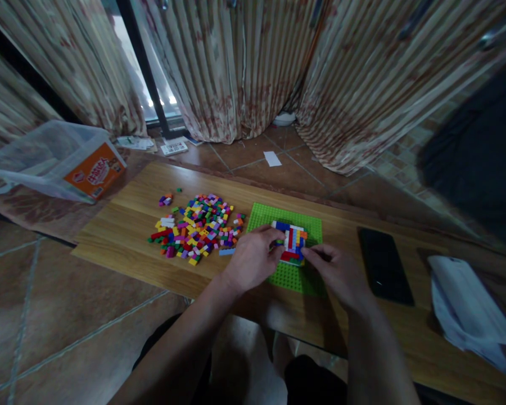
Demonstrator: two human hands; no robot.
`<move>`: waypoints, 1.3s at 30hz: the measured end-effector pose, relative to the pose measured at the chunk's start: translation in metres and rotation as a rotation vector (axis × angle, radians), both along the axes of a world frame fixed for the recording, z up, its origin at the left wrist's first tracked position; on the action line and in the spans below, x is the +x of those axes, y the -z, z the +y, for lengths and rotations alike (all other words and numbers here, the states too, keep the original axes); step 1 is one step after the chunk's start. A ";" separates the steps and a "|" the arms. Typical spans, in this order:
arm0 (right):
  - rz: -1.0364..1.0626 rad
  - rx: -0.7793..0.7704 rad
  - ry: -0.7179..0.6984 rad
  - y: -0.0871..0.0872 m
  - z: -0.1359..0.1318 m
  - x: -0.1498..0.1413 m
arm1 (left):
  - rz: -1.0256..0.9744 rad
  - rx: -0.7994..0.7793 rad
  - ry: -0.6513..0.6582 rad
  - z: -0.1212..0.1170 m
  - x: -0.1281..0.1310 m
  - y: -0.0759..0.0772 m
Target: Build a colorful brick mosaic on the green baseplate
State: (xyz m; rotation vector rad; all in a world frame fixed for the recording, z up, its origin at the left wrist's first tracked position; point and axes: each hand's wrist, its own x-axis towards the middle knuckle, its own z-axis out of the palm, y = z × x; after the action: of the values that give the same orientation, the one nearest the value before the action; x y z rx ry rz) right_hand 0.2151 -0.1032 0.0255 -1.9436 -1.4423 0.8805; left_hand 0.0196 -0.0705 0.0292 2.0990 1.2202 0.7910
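Observation:
A small block of coloured toy bricks (294, 241), in white, red, blue, yellow and orange, sits on the green studded baseplate (290, 281). My left hand (255, 254) is curled against its left side, fingertips at the bricks, with a bit of dark green showing beside them. On the right side, my right hand (335, 273) pinches the lower right edge of the block with thumb and forefinger. Both hands partly cover the baseplate. Left of it lies a large heap of loose bricks (204, 225) in many colours, and a long light-blue brick (226, 252) rests near my left wrist.
A black phone (383, 264) and a white plastic packet (468, 298) lie on the right of the wooden table (122, 225). A clear plastic bin (46, 160) with an orange label stands beyond the table's left end. Curtains (244, 67) hang behind, with papers on the tiled floor.

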 end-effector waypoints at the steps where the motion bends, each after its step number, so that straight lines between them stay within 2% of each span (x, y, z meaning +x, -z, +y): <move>1: 0.005 -0.006 0.005 0.000 0.001 0.000 | 0.000 0.000 0.002 0.000 0.000 0.000; 11: 0.045 -0.073 -0.004 0.001 0.002 -0.001 | 0.002 0.018 0.030 0.002 -0.007 0.000; 17: 0.069 -0.092 -0.022 0.003 0.003 -0.002 | 0.004 0.025 -0.008 0.003 -0.013 -0.003; 22: 0.292 -0.135 0.051 0.001 0.001 0.001 | -0.014 0.067 -0.075 0.013 -0.030 -0.007; 25: 0.407 -0.034 0.193 -0.003 0.000 0.007 | -0.012 0.065 -0.188 0.024 -0.051 -0.008; 27: 0.428 0.073 0.319 -0.005 -0.001 0.010 | 0.023 0.020 -0.311 0.030 -0.070 -0.010; 29: 0.384 0.157 0.403 -0.007 -0.002 0.010 | 0.096 -0.040 -0.422 0.034 -0.088 -0.013; 31: 0.270 0.201 0.426 -0.007 -0.001 0.007 | 0.168 -0.097 -0.468 0.035 -0.104 -0.016; 36: -0.106 0.263 0.379 -0.012 -0.002 -0.005 | 0.260 -0.227 -0.418 0.030 -0.123 -0.020; 39: -0.142 0.335 0.358 -0.016 -0.004 -0.015 | 0.280 -0.265 -0.412 0.028 -0.125 -0.022</move>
State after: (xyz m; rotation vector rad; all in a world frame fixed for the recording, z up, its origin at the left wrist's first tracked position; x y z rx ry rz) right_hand 0.2003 -0.1071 0.0414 -1.9468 -1.1733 0.3227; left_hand -0.1052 -0.0427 0.0510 1.8052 1.8381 0.4749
